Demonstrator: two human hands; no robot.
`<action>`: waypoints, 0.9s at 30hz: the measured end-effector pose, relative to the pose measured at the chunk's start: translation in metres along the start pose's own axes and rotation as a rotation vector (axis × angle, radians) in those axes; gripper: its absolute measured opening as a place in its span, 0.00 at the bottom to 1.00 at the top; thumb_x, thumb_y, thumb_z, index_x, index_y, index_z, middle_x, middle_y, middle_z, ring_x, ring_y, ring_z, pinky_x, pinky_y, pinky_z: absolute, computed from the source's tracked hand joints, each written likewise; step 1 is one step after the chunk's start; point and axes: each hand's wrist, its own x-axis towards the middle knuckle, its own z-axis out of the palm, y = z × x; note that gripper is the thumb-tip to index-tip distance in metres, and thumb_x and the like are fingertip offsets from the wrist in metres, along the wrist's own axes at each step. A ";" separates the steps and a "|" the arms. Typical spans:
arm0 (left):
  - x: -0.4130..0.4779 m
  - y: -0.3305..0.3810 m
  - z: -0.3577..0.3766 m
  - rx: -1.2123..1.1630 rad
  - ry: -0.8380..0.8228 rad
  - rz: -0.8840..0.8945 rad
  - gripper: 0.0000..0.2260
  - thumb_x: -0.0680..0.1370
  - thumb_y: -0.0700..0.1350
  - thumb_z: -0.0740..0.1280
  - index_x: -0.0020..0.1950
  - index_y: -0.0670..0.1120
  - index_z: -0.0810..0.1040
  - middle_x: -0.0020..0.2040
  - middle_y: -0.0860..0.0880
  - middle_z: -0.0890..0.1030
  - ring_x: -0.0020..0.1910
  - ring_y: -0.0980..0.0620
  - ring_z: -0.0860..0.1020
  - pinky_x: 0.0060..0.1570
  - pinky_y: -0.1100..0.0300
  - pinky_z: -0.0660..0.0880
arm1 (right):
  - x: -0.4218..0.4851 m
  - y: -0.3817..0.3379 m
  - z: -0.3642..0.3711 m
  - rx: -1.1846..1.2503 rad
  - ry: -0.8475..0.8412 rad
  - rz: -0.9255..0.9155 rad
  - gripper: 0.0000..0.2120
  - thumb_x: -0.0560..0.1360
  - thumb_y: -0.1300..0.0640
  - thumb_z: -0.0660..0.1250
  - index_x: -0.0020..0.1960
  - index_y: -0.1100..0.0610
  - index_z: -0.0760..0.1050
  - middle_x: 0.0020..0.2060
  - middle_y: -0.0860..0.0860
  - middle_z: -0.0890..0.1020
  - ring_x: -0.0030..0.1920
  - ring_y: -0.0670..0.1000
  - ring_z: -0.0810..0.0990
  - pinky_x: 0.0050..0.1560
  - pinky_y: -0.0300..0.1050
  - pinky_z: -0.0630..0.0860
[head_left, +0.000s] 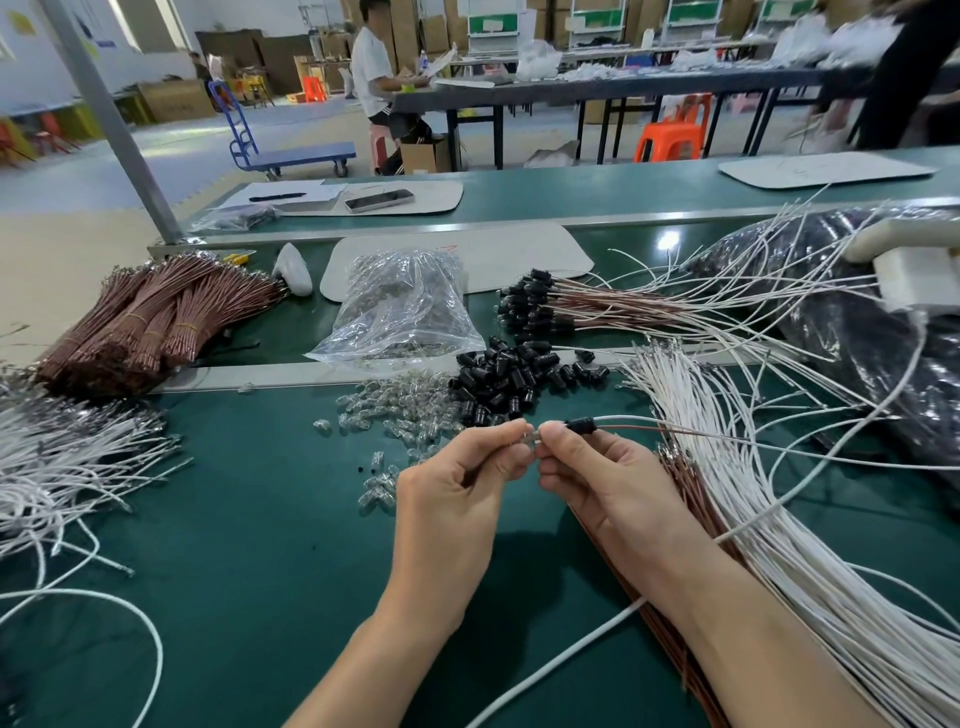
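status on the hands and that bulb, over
Left hand pinches a clear bulb. Right hand pinches the black socket, white and brown wires trailing right. Bulb close to socket, joint hidden by fingertips. Nothing in the way.

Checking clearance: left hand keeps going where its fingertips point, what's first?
Likely the right hand, which pinches the black socket just across the clear bulb the left hand holds; depth is unclear.

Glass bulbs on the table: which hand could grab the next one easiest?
Probably the left hand: the loose glass bulbs lie right beside it, while the right hand is on the far side, gripping the black socket.
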 end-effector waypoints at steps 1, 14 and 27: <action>0.000 0.000 0.001 -0.006 -0.002 -0.004 0.12 0.77 0.39 0.72 0.53 0.55 0.86 0.47 0.55 0.87 0.47 0.55 0.86 0.51 0.65 0.79 | 0.000 0.000 0.000 0.009 0.000 0.005 0.06 0.66 0.53 0.75 0.39 0.56 0.87 0.37 0.54 0.84 0.36 0.45 0.82 0.38 0.35 0.80; 0.002 -0.002 -0.002 -0.001 -0.046 0.059 0.11 0.78 0.39 0.72 0.55 0.53 0.85 0.49 0.55 0.87 0.50 0.55 0.85 0.54 0.65 0.79 | -0.001 -0.002 0.000 0.001 -0.041 0.032 0.08 0.66 0.53 0.75 0.40 0.57 0.87 0.37 0.54 0.85 0.36 0.45 0.82 0.39 0.35 0.80; 0.003 -0.005 -0.008 0.320 -0.071 0.271 0.10 0.78 0.47 0.71 0.58 0.57 0.79 0.53 0.64 0.83 0.50 0.64 0.83 0.53 0.71 0.76 | 0.000 -0.001 0.000 0.000 -0.081 0.042 0.12 0.64 0.51 0.77 0.41 0.59 0.86 0.38 0.56 0.85 0.35 0.46 0.82 0.38 0.36 0.80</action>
